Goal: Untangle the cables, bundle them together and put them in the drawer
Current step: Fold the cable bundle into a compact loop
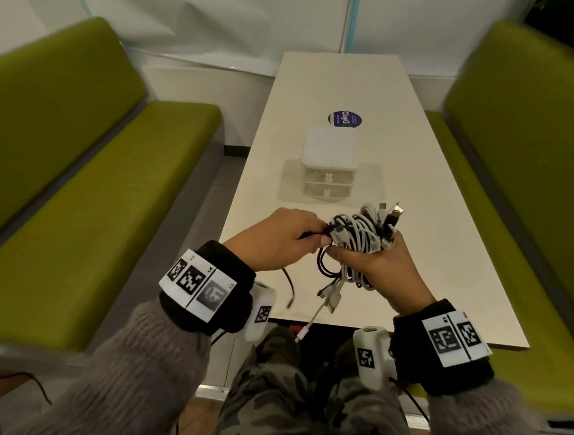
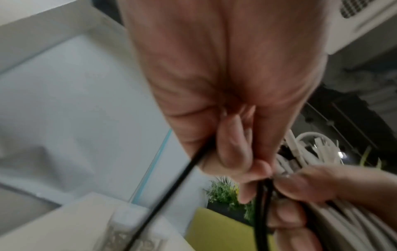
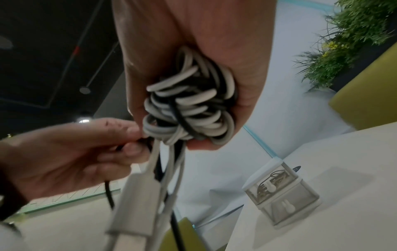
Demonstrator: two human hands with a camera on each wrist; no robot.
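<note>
A coiled bundle of white and black cables is held above the near end of the table, gripped in my right hand. My left hand pinches a black cable at the bundle's left side; its loose tail hangs down toward the table edge. Several plug ends dangle below the bundle. A small white two-drawer unit stands mid-table, both drawers shut. The wrist view shows cables inside its upper drawer.
The white table runs away from me between two green benches, one on the left and one on the right. A round purple sticker lies beyond the drawer unit. A plant stands at the far right.
</note>
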